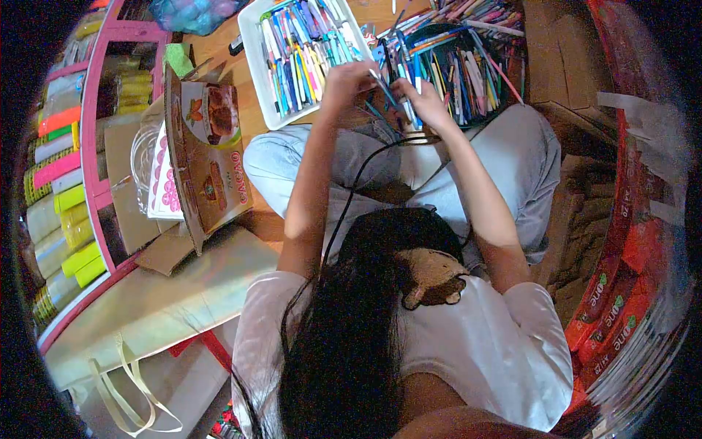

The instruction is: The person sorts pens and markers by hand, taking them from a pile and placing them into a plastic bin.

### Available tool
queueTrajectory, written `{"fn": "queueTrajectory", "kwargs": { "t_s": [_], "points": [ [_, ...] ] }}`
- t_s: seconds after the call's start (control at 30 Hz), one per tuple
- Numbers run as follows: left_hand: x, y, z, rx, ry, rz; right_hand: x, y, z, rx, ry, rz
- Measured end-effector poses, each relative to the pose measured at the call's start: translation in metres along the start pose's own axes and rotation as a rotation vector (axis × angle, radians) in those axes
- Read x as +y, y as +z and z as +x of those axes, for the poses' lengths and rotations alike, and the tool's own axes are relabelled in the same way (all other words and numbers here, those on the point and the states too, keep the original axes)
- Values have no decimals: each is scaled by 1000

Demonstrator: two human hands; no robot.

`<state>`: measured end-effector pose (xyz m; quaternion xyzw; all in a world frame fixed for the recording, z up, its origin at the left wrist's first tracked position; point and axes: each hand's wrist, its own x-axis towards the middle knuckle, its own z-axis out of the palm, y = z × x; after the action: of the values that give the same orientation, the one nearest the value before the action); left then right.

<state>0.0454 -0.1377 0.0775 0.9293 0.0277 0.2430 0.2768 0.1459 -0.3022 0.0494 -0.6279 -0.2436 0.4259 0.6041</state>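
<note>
Both hands are raised over the crossed legs, near the inner edges of two pen containers. My left hand [349, 82] is closed around one end of a slim dark pen [383, 86], beside the right edge of a white tray [252, 73] filled with pens in rows. Close to the pen's other end, my right hand [424, 102] has its fingers bent around a blue-and-white pen [417, 73]. A dark basket [488, 115] full of pens and pencils lies just right of it. Small details between the fingers are blurred.
More pencils [482, 13] are heaped behind the basket. At left are an open cardboard box [189, 168] and a pink shelf [91, 110] of rolls. Cardboard boxes [559, 66] and red paper packs [603, 314] line the right side. A cloth bag [183, 293] lies lower left.
</note>
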Motion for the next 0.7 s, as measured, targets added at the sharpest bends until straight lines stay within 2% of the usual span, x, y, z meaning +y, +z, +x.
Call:
{"fn": "queueTrajectory", "kwargs": {
  "t_s": [0.1,0.17,0.2,0.3,0.33,0.43,0.57,0.7],
  "points": [
    [-1,-29,4,271,-937,-801,-5,-3,-1,-17,159,238],
    [-31,-39,-2,305,-984,-622,-16,-1,-4,19,140,202],
    [-53,-44,-8,220,-950,-377,-13,-2,-3,19,139,214],
    [-68,-48,-9,164,-924,64,-4,0,1,35,97,169],
    [-63,-49,-6,161,-927,-6,-1,0,2,44,78,138],
    [-64,-41,-7,149,-817,72,1,2,2,67,67,111],
    [-70,-30,-16,140,-984,-68,14,-1,7,65,50,65],
    [-68,-22,-21,272,-850,14,22,-3,11,57,40,35]
  ]
}}
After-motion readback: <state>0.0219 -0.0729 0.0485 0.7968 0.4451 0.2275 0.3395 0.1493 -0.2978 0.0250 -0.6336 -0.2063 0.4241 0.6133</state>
